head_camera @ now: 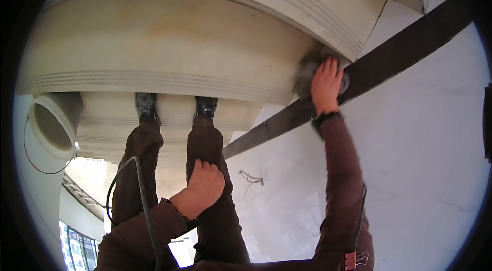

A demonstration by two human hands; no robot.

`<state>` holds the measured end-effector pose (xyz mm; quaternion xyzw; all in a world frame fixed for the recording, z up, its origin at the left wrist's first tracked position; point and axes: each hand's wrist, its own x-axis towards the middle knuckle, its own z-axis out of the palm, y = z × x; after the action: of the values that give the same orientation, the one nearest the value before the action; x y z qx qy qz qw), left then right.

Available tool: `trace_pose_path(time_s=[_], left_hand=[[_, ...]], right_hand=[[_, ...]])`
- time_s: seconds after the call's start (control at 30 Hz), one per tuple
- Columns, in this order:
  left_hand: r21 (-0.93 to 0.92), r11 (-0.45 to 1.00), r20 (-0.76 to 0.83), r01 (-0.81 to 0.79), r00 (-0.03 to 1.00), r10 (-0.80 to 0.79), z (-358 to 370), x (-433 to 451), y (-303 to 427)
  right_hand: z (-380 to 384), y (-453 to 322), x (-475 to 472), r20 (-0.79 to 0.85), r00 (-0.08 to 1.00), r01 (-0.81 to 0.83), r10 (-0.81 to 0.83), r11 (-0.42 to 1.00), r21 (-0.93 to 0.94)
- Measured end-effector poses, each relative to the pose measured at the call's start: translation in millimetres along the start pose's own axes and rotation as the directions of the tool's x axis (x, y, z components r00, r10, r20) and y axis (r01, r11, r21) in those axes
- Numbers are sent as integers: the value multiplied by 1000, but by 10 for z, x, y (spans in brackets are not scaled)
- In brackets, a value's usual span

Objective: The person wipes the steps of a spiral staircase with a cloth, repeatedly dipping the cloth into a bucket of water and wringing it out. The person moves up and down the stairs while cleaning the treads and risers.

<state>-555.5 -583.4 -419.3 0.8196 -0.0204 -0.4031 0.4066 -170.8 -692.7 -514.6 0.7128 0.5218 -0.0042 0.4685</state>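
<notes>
My right hand [326, 84] presses on a bunched grey cloth [305, 78] at the right end of a beige stair tread [173, 40], where it meets the dark skirting [407, 44]. The fingers lie over the cloth, which is blurred, and its underside is hidden. My left hand [203, 188] rests on my leg [203, 144] around the knee, its fingers close together and bent. Nothing shows in it, but its palm is hidden.
At the left stands a white bucket [73, 117] with a thin wire handle, murky inside. Grooved stair edges [153, 78] run across. My black shoes [205, 106] stand on a lower step. From the white wall [403, 155] at the right stick loose wires [251, 178].
</notes>
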Motion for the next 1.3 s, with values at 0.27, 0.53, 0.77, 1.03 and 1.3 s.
trace_pose_path(time_s=[0.27, 0.53, 0.77, 1.03, 1.3], left_hand=[[52, 998, 29, 33, 999, -34, -75, 80, -131], [-1, 1000, 13, 27, 1000, -27, -80, -35, -335], [24, 1000, 14, -17, 1000, 17, -12, -123, -328], [118, 991, 51, -71, 997, 65, -23, -106, -291], [243, 970, 109, -6, 994, -21, -138, 32, -109]], right_hand=[[470, -424, 92, 237, 972, -41, 3, 987, 153], [400, -1005, -158, 331, 914, -383, 235, 771, 510], [285, -930, -31, 479, 855, -428, 200, 793, 433], [426, -1007, -62, 398, 877, -429, 269, 812, 396], [271, -1170, -1210, 330, 916, 124, -227, 944, 305]])
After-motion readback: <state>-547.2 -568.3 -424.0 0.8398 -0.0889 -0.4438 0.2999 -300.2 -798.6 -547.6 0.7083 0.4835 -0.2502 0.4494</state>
